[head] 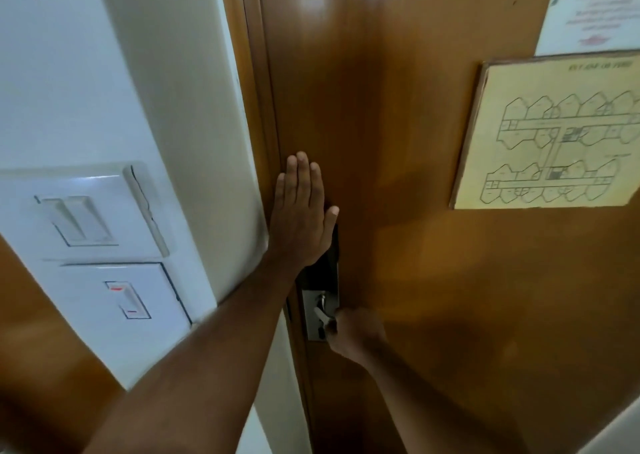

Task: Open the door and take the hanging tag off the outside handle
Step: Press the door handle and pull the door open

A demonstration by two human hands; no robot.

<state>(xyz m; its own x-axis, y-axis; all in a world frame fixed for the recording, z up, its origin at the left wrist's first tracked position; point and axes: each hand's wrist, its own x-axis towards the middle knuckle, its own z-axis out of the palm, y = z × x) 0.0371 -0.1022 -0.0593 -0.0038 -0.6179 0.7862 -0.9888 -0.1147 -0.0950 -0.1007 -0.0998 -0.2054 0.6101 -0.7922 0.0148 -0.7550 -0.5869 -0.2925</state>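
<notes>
Door [398, 176] shut; tag not visible. My left hand [300, 211] lies flat on it, fingers spread. My right hand [353, 332] grips the one handle [320, 315]. Two notices, two switch plates.

A left hand [300, 211] lies flat on the door [398, 176] beside its frame edge, directly above the lock plate [320, 315]; a right hand [353, 332] grips the lever handle [321, 315] on that plate; wall switches [104, 239] sit left of the frame; a floor plan [550, 135] hangs on the door to the right, below a printed notice [592, 7].
</notes>
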